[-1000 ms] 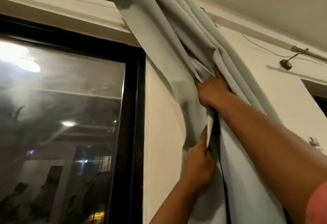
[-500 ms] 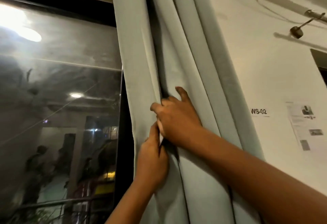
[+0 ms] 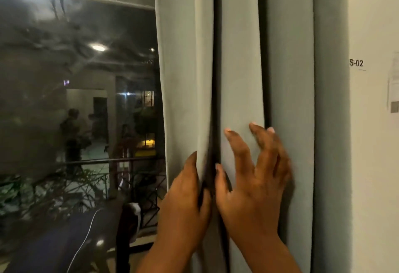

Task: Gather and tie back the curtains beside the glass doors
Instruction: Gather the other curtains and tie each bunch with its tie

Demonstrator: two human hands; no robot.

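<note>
A pale grey-green curtain (image 3: 241,57) hangs in several vertical folds right of the glass door (image 3: 75,100). My left hand (image 3: 183,199) grips the leftmost fold, thumb on the front and fingers tucked into the dark crease behind it. My right hand (image 3: 252,177) lies on the middle fold with fingers spread and slightly bent, fingertips reaching the crease on its right side. Both forearms come up from the bottom edge.
The white wall (image 3: 375,143) on the right carries a label reading "S-02" (image 3: 356,63) and a paper sheet (image 3: 394,87). The dark glass shows reflections, a railing and plants outside. A dark chair with a white cable (image 3: 86,238) sits at bottom left.
The view has dropped from the curtain rod to mid-height. Both hands slid down the curtain. My right hand went from gripping a fold to lying spread on it.
</note>
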